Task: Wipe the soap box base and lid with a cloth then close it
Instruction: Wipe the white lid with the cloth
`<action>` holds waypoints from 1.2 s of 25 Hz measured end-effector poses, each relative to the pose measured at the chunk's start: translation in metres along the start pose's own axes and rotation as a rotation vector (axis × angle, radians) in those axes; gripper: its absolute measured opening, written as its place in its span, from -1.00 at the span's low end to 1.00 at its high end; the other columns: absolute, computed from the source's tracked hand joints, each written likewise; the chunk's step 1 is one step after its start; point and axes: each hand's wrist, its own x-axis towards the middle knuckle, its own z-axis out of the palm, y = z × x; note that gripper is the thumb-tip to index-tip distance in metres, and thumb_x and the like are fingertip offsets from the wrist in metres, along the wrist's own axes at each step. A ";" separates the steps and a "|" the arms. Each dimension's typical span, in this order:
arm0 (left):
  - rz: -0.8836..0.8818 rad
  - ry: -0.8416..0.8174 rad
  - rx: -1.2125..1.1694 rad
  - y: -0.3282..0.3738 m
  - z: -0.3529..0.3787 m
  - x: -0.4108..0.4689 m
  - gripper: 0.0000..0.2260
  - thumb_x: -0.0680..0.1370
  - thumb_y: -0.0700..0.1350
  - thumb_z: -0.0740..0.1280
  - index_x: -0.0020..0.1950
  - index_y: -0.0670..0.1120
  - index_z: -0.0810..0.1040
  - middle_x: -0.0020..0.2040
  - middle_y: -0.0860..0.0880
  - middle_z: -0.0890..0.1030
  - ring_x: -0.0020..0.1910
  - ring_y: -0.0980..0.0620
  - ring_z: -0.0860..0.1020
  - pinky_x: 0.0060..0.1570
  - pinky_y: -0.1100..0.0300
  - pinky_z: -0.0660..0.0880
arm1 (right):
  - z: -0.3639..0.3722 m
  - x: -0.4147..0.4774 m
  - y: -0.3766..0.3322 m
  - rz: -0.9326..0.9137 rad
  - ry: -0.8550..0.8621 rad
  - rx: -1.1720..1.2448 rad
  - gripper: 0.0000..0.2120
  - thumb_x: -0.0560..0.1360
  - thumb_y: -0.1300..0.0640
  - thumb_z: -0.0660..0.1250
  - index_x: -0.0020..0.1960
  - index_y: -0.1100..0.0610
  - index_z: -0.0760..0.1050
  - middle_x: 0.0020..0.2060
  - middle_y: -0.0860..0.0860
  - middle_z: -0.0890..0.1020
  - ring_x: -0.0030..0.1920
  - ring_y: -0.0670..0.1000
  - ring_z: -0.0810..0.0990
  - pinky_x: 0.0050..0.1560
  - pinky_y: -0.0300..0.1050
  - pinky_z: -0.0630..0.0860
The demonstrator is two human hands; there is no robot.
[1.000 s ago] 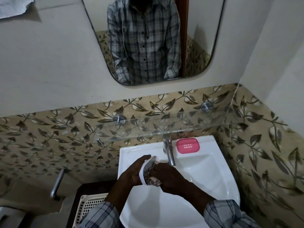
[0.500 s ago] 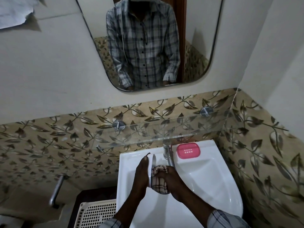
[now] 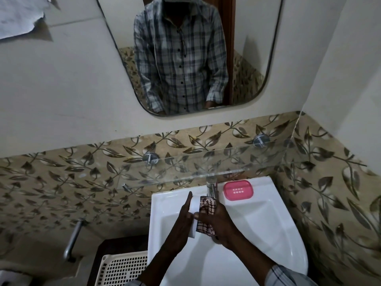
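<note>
Over the white sink (image 3: 257,219), my left hand (image 3: 182,226) holds the white soap box lid (image 3: 193,215) upright on its edge, fingers flat along its outer side. My right hand (image 3: 221,221) presses a checked pink cloth (image 3: 206,213) against the lid's inner face. The pink soap box base (image 3: 237,190) with small drain slots lies on the sink's back ledge, right of the tap (image 3: 211,187), apart from both hands.
A glass shelf (image 3: 185,168) juts out above the tap on two metal mounts. A mirror (image 3: 185,54) hangs above. A white perforated basket (image 3: 121,269) stands left of the sink, with a metal bar (image 3: 72,238) on the wall beyond. Tiled wall closes the right side.
The lid has turned from tilted to upright in my left hand. The cloth in my right hand has slid along the lid's inner face. The view has tipped up slightly.
</note>
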 end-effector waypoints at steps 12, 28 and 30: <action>-0.669 0.225 -0.634 0.035 0.000 0.034 -0.65 0.62 0.09 0.19 -0.03 -0.16 0.60 -0.16 -0.23 0.68 -0.12 -0.21 0.64 -0.07 -0.01 0.54 | -0.003 -0.004 0.001 -0.243 -0.073 -0.735 -0.40 0.40 0.32 0.39 0.31 -0.16 0.38 0.07 0.02 0.64 -0.02 -0.01 0.63 -0.02 -0.05 0.61; 0.205 -0.113 0.386 -0.018 -0.032 -0.008 -0.27 0.63 0.14 0.21 0.62 0.12 -0.20 0.65 0.19 -0.06 0.58 0.31 0.02 0.50 0.40 0.04 | 0.022 -0.008 -0.007 -0.053 0.133 -0.285 -0.43 0.29 0.38 0.54 0.19 0.03 0.45 0.01 0.11 0.63 -0.04 0.12 0.64 -0.03 0.29 0.61; -0.056 -0.008 0.000 -0.012 -0.031 -0.004 -0.34 0.56 0.22 0.23 0.61 0.15 0.09 0.56 0.06 0.31 0.40 0.25 0.44 0.37 0.17 0.35 | 0.018 -0.009 -0.012 -0.191 0.139 -0.422 -0.37 0.30 0.37 0.54 0.25 0.03 0.40 0.10 0.11 0.63 0.06 0.17 0.64 0.05 0.25 0.60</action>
